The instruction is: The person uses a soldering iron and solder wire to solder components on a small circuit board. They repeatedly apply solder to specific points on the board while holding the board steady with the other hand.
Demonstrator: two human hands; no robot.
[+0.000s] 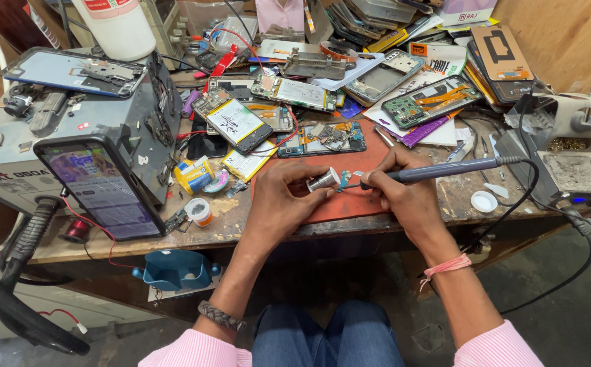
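Observation:
My left hand (pixel 287 198) rests on the red mat (pixel 350 204) and pinches a small silver solder spool (pixel 324 179) between thumb and fingers. My right hand (pixel 404 191) grips a dark soldering iron (pixel 445 170) like a pen, its tip pointing left at a tiny teal circuit part (pixel 344 182) lying on the mat just beside the spool. The iron's cable runs off to the right. Both wrists lie over the front edge of the wooden bench.
Opened phones and boards (pixel 322 138) crowd the back of the bench. A phone with a lit screen (pixel 101 190) leans against a grey rework station (pixel 71 122) at left. A soldering stand (pixel 574 119) and sponge tray (pixel 577 173) sit at right; tape rolls (pixel 199 211) lie near left.

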